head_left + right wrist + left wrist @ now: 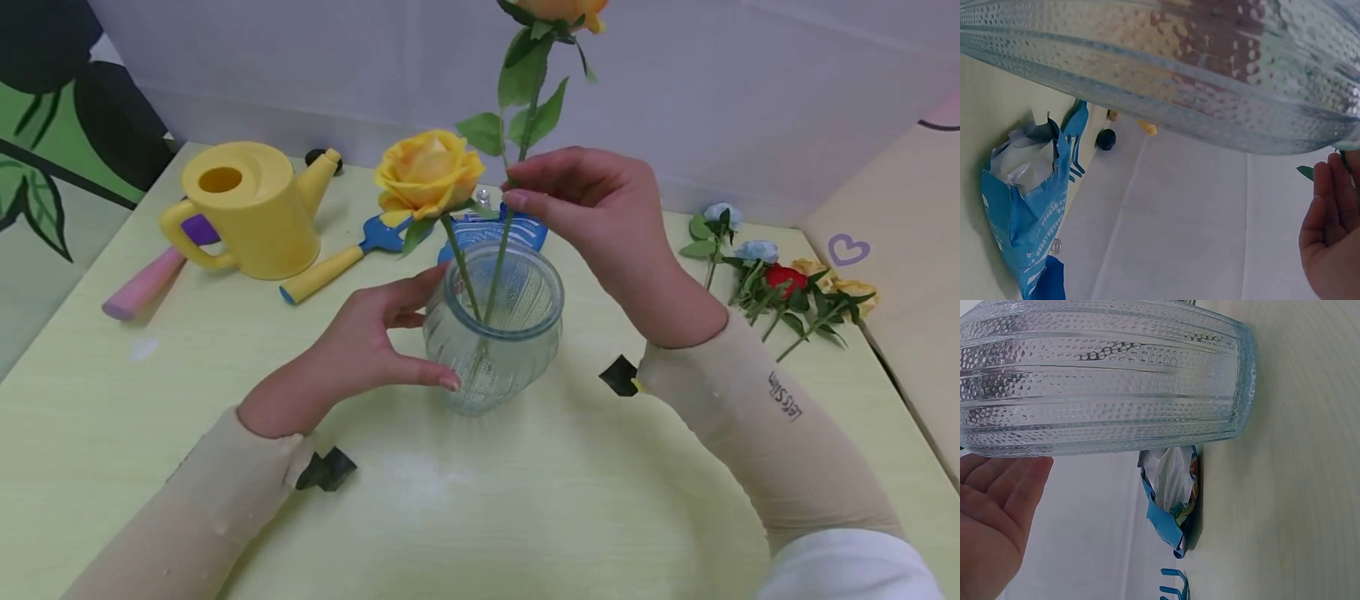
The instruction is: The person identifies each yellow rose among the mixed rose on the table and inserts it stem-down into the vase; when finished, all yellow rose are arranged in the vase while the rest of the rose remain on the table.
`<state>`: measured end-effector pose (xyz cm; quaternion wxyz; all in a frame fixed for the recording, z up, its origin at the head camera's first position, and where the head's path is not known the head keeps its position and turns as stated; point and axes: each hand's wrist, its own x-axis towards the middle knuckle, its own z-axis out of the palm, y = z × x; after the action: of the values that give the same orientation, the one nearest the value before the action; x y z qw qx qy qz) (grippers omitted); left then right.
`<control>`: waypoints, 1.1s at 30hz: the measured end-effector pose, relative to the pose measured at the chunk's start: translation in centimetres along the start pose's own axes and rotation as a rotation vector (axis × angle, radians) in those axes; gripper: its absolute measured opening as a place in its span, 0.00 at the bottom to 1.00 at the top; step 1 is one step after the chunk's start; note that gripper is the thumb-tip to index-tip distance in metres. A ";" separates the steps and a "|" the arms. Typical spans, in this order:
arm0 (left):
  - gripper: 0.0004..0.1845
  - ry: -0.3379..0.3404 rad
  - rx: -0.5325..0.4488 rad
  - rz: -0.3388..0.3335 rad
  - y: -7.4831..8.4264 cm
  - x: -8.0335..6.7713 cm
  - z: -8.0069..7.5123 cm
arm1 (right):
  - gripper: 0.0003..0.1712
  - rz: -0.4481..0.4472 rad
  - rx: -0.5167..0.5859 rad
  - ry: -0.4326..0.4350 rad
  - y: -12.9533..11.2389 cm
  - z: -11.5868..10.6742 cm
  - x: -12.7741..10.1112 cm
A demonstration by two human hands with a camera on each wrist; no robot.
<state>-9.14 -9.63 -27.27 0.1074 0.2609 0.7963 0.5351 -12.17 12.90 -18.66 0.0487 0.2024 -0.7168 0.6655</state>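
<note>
Head view shows the right hand [592, 208] pinching the stem of a tall orange rose [525, 125] just above the glass vase [492, 333], its stem reaching down inside beside a yellow rose [429, 173] already standing there. The left hand [367, 342] cups the vase's left side at mid-tabletop. A blue packet [491, 233] lies right behind the vase, a yellow watering can [240, 208] and blue-and-yellow trowel [345, 258] toward the far left corner, loose flowers [780, 283] along the right edge; the near edge lies open.
</note>
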 end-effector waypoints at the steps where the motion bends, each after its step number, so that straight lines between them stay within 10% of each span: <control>1: 0.51 0.001 -0.001 0.002 0.0 0.0 0.0 | 0.08 -0.012 -0.010 -0.014 0.1 0.1 -0.1; 21: 0.52 0.024 -0.023 0.116 -0.3 0.0 0.2 | 0.05 -0.212 -0.156 -0.268 1.3 0.3 -1.9; 33: 0.53 0.031 -0.014 0.091 -0.1 0.0 0.1 | 0.17 -0.057 -0.033 -0.184 1.5 -1.5 -2.5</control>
<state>-9.10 -9.61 -27.42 0.0726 0.2879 0.7815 0.5488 -10.74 14.98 -20.78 0.0050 0.2821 -0.7229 0.6308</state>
